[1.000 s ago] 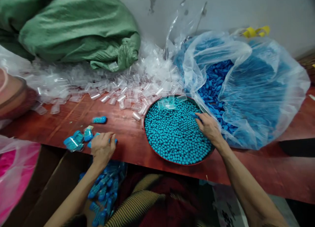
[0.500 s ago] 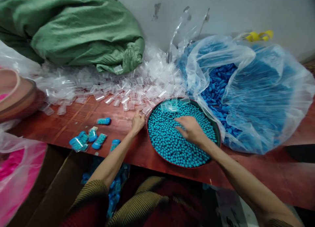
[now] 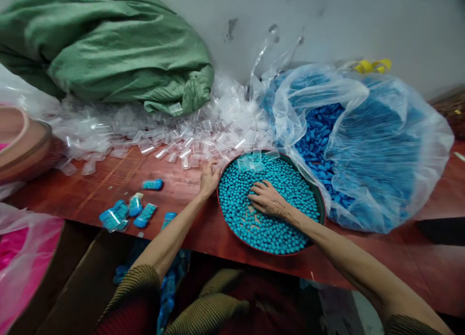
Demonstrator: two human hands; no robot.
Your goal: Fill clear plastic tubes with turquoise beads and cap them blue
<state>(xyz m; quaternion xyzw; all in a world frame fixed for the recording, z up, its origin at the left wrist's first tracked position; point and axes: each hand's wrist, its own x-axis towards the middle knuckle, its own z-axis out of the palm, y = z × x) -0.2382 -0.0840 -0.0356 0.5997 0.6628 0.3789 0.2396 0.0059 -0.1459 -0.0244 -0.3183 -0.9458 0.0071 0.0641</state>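
Head view: my right hand [image 3: 268, 199] in the teal beads [image 3: 279, 228], fingers slightly spread, my left hand [image 3: 209, 180] beside the tray's [image 3: 324, 214] rim, fingers curled, hold unclear, clear sleeves [image 3: 185, 155] just beyond.

Left hand [image 3: 209, 180]: fingertips blurred against clear sleeves [image 3: 218, 148]; couldn't tell if one was pinched. Right hand [image 3: 268, 199] hid its palm side and the beads [image 3: 269, 235] under it. Green bundle [image 3: 127, 49] was cut off by the top and left edges, pink basin [image 3: 34, 155] by the left. Left forearm [image 3: 174, 228] partly covered a blue packet [image 3: 169, 217]. Dark strip [image 3: 441, 231] ran off the right edge. Blue pieces [image 3: 321, 131] were partly hidden by their bag [image 3: 381, 151]. Items below the tabletop [image 3: 196, 228] were shadowed, blurry.
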